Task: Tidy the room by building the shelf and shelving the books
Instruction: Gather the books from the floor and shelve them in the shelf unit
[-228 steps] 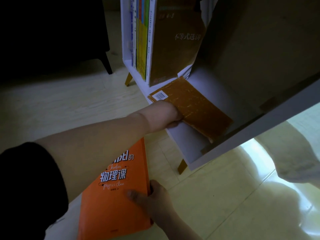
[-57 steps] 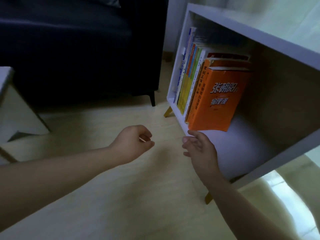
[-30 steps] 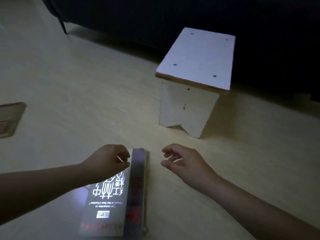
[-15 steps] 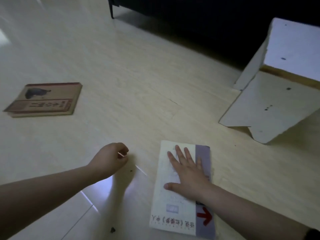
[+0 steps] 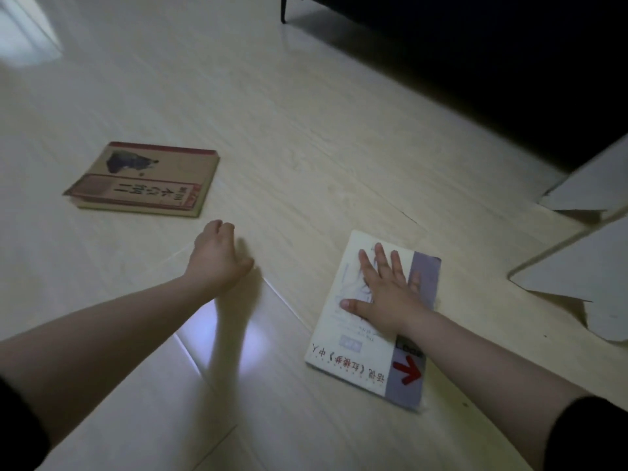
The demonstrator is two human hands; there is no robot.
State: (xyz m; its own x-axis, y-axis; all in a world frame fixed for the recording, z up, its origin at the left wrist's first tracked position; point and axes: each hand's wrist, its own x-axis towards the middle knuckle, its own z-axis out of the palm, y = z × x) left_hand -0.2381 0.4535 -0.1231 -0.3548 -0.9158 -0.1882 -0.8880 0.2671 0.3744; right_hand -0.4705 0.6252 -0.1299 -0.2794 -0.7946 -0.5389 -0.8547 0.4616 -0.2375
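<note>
— Nearer the brown book (image 5: 142, 180), which lies flat on the floor (image 5: 289, 130) at left, the left hand (image 5: 217, 256) has crept closer, fingers curled, holding nothing.
— And the right hand (image 5: 387, 290)?
— Unmoved: fingers spread, palm pressing the white book (image 5: 343, 355) on the floor, well apart from the brown one. A white stool (image 5: 584, 273) stands near, farther right.

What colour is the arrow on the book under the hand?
Red. The arrow is on the purplish strip of the white book, head view.
</note>
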